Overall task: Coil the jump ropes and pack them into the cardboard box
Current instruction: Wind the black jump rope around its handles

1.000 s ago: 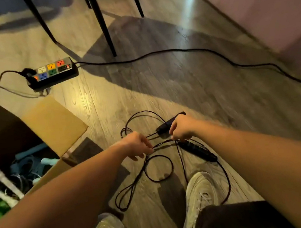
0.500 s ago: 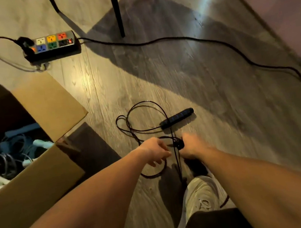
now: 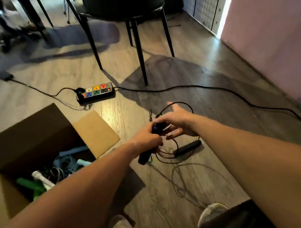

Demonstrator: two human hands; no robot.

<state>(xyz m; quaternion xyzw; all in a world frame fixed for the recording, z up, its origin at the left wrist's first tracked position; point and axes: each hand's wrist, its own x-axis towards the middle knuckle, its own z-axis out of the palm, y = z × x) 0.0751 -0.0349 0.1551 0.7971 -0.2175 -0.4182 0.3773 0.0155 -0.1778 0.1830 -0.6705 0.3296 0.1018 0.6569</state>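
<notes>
L hand (image 3: 147, 143): fingers curled tight round one handle (image 3: 144, 158) of the black jump rope (image 3: 183, 103), butt end pointing down-left. R hand (image 3: 178, 121): just beyond it, fingers straight and spread, thumb out; the cord arcs past the fingertips. Can't tell if the cord rests on the palm or only passes behind.

Free handle (image 3: 187, 147) sits low, under the R wrist, w/ slack loops round it. Can't tell if it touches the floor (image 3: 212, 109).

Rope is over mid floor, between the cardboard box (image 3: 97, 130) and the floor's wall-side edge. Box stands open at the floor's left; other ropes (image 3: 39, 180) (green, white, pale blue) are already inside.

Step, as I read it: winding the cord into loops off the gripped handle.

To do it well:
- L hand as anchor, no regrip.
- R hand draws even loops and lays each into the L fingers.
- Keep loops same size, no figure-8s.
- Bring the free handle up last, alongside the first.
- Watch the slack near the power strip (image 3: 95, 92) lead; the thin cord could snag on it.
</notes>
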